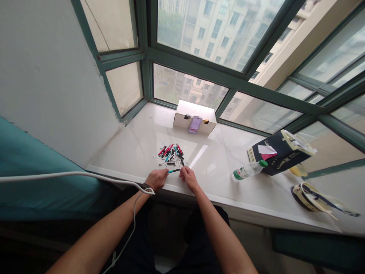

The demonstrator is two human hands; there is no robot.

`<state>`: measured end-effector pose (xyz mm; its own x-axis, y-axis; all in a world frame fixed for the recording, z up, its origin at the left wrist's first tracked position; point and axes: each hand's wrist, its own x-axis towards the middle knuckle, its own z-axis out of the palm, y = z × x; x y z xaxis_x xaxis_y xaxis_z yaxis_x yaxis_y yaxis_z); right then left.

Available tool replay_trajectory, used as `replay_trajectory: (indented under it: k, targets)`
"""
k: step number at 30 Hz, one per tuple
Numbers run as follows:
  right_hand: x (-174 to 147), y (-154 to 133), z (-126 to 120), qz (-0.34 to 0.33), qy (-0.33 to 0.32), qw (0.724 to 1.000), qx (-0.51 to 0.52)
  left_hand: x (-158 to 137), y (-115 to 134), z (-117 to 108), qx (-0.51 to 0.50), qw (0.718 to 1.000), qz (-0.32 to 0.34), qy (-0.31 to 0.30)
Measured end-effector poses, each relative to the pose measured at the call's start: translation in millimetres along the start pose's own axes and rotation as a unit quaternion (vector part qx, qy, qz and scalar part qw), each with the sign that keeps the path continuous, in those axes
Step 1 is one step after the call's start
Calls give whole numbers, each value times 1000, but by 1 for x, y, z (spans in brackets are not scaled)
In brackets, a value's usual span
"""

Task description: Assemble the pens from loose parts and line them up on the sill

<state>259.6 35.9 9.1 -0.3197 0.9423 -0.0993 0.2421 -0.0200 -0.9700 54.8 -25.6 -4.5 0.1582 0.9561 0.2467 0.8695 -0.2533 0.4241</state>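
A blue and black pen (pixel 174 171) spans the gap between my two hands, just above the front edge of the white sill. My left hand (pixel 157 179) is closed around its blue end. The fingers of my right hand (pixel 187 177) pinch its other, dark end. Right beyond my fingers lies a loose heap of pen parts (pixel 171 154): red, blue and black barrels with thin rods and small pieces. A short dark piece (pixel 183 163) shows by my right fingertips; whether they touch it I cannot tell.
A white box (pixel 195 118) stands against the window. To the right are a water bottle (pixel 248 171) with a green cap, a dark printed carton (pixel 281 152) and a round printed container (pixel 306 198). A white cable (pixel 85 175) crosses my left wrist.
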Motion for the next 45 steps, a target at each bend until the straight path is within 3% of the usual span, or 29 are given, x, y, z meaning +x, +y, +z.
replay_trajectory:
  k: [3,5,9,13,18,22,32,36,39,45]
  targets:
    - [2,5,2,28,66,997,23,0,-2,0,-77,994,-74,35]
    - [2,7,4,28,96,995,6,2,-5,-1,-180,972,-135,71]
    - [-2,6,5,5,111,992,-66,10,-20,-5,-416,868,-210,173]
    - [-4,2,6,-6,116,989,-95,15,-38,-8,-559,752,-250,246]
    - [-4,1,6,-10,125,987,-101,13,-52,-11,-673,633,-298,240]
    - [-5,2,6,-13,123,986,-116,11,-58,-12,-718,583,-308,222]
    - [-6,1,7,-14,121,981,-153,11,-61,-10,-726,575,-311,212]
    - [-7,-1,8,-15,118,978,-169,12,-57,-11,-715,585,-314,217]
    - [-7,-3,9,-17,117,978,-171,13,-50,-11,-685,612,-319,234]
    - [-7,-3,5,-6,94,981,-167,7,-60,-22,-536,712,-350,290]
